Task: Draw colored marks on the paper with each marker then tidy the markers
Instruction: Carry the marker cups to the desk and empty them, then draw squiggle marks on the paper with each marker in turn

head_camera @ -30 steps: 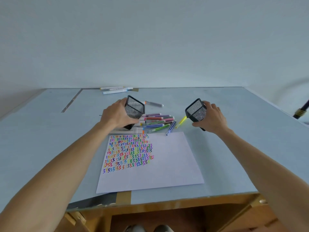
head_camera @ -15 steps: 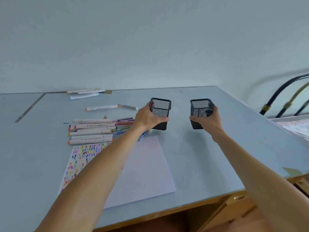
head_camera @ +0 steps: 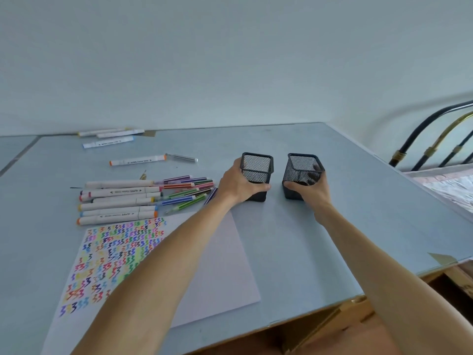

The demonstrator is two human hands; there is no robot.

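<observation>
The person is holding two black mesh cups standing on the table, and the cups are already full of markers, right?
Not quite. The head view shows both mesh cups empty; the markers lie on the table beside the paper. The left hand and right hand do hold the standing cups.

- The left forearm (head_camera: 163, 265) hides part of the paper (head_camera: 220, 272), whose lower left corner the frame cuts off.
- Print on the white markers (head_camera: 117, 201) is too small to read.
- The bed frame (head_camera: 440, 134) is cut off at right.
</observation>
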